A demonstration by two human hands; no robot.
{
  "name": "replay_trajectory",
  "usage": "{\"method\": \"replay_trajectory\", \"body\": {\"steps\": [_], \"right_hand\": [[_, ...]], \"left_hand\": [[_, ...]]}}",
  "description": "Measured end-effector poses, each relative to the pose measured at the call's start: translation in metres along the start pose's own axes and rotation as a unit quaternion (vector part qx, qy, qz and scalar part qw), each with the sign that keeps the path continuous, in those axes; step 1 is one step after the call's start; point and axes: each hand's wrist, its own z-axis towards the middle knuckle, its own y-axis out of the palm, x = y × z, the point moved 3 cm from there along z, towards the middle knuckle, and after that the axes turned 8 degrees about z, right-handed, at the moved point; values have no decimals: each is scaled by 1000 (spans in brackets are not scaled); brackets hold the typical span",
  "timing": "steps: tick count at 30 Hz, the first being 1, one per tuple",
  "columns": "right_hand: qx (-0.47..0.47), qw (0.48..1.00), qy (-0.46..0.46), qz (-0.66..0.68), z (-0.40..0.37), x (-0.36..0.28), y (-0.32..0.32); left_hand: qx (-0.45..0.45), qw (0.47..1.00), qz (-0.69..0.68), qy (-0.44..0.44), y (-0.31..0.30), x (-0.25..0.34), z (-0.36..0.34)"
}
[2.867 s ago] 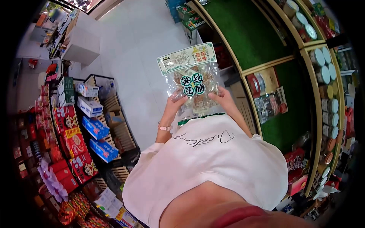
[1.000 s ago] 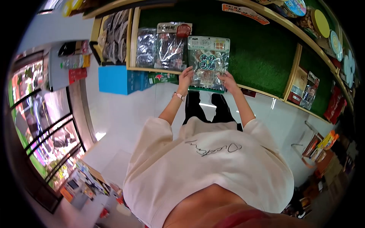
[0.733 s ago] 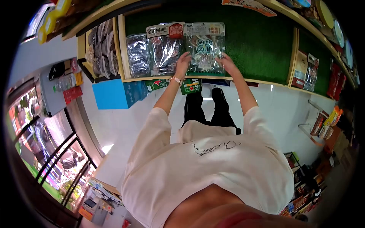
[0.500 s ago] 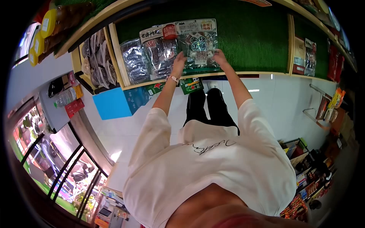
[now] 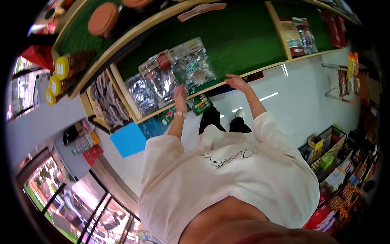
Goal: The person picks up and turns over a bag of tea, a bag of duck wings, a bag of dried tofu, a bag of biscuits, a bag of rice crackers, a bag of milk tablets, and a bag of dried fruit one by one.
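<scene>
Three clear snack packages lie side by side at the left end of the green-lined wooden bin. The right package (image 5: pixel 198 65) has a printed white header. The middle package (image 5: pixel 162 83) has a red patch on its header, and the left package (image 5: pixel 141 94) looks dark and shiny. My left hand (image 5: pixel 180 96) is over the bin's front edge, just below the middle package, with its fingers raised and nothing seen in them. Out to the right of the packages is my right hand (image 5: pixel 238 83), fingers stretched out and holding nothing, above the front rail.
A divider (image 5: pixel 278 30) separates off more packages (image 5: pixel 304 35) at right. Bagged dried goods (image 5: pixel 107 99) fill a compartment at left. Yellow-lidded jars (image 5: pixel 63 67) stand on the upper shelf. Below the bin is a blue box (image 5: pixel 128 140). A metal rack (image 5: pixel 339 83) stands at right.
Both my hands have come off the right package and drawn back toward the front rail, the right one moving away to the right. My view has tilted and shifted.
</scene>
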Motion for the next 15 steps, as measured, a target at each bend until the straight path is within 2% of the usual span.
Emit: {"method": "replay_trajectory", "body": {"steps": [1, 2, 3, 7, 9, 12, 14, 15], "right_hand": [[22, 1000, -9, 3, -17, 3, -17], [45, 999, -17, 8, -37, 10, -39], [68, 997, -24, 15, -57, 21, -62], [257, 956, -77, 118, -125, 96, -173], [299, 936, -93, 160, -163, 141, -213], [345, 916, -23, 205, -224, 198, -246], [332, 903, -95, 257, -252, 253, -271], [360, 885, -91, 280, -268, 274, -277]], "left_hand": [[-17, 1000, -16, -7, 0, -10, -3], [-17, 997, 74, 26, 11, -8, -17], [5, 998, 34, -54, 27, -7, -34], [-40, 981, 168, -87, 51, -50, -54], [-77, 975, 196, -72, 63, -90, -51], [-116, 957, 250, -94, 121, -109, -70], [-180, 929, 312, -86, 169, -121, -80], [-209, 913, 338, -96, 190, -134, -79]]}}
